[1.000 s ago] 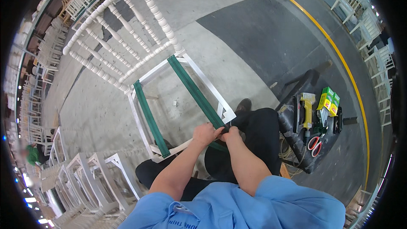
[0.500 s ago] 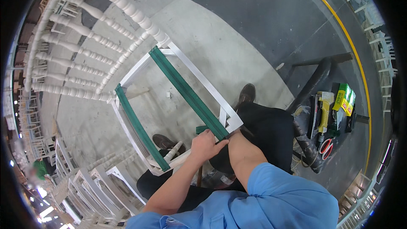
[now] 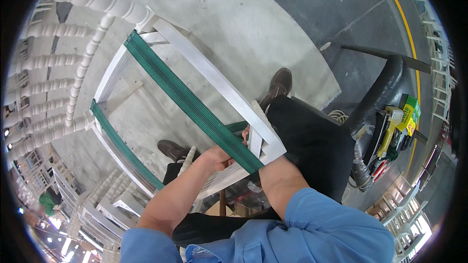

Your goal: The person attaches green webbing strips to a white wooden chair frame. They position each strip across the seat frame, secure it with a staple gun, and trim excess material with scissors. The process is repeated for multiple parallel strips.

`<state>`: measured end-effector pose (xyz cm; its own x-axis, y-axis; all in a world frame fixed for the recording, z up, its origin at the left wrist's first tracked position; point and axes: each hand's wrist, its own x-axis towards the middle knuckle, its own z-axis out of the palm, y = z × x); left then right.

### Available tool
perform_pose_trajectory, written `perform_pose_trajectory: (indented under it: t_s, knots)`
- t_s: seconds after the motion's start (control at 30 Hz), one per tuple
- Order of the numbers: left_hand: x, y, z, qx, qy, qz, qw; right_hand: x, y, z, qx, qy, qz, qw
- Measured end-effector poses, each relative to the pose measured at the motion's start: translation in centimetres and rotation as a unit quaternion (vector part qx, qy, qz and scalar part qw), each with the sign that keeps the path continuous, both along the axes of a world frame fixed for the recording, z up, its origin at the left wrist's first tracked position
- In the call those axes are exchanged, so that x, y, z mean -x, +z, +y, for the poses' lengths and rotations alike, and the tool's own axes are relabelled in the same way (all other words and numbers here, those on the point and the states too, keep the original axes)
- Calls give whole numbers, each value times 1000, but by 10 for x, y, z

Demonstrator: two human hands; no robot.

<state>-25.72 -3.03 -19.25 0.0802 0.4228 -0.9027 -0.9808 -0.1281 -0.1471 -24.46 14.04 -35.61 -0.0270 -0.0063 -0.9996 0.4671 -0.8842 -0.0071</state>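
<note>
A white wooden chair frame [image 3: 214,80] lies tilted across my lap, with turned spindles on its back. A long green webbing strap [image 3: 185,98] spans the seat opening to the front rail, and a second green strap [image 3: 122,143] runs along the far left side. My left hand [image 3: 219,158] is beside the front end of the long strap, its fingers curled and partly hidden under it. My right forearm passes beneath the front corner; only a few bent fingers of my right hand [image 3: 245,134] show, at a loose green strap end [image 3: 236,127] below the long strap.
A black padded stand [image 3: 378,92] at right holds a yellow-handled tool [image 3: 388,134], red-handled scissors [image 3: 379,170] and a green-yellow box [image 3: 409,114]. White chair parts [image 3: 105,212] are stacked at lower left. My shoes rest on the grey floor.
The chair frame has shifted left and closer. My left hand has moved from the strap's top to under its edge, and my right hand's fingers have come into view below the strap.
</note>
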Motion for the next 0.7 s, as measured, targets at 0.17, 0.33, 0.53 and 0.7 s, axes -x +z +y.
perform_pose_trajectory:
  t_s: [0.17,0.33,0.53,0.7]
  knots:
    - [-30,-47,5,-82,196,-49,976,9,-12,-10,6,17,7,1000]
    - [-22,-58,32,-19,140,-3,990,13,-23,-3,-5,26,12,1000]
    - [-35,-69,13,-83,364,19,928,26,-4,-10,9,71,36,997]
    - [-8,-45,20,-49,419,-26,906,-1,29,-6,24,210,31,977]
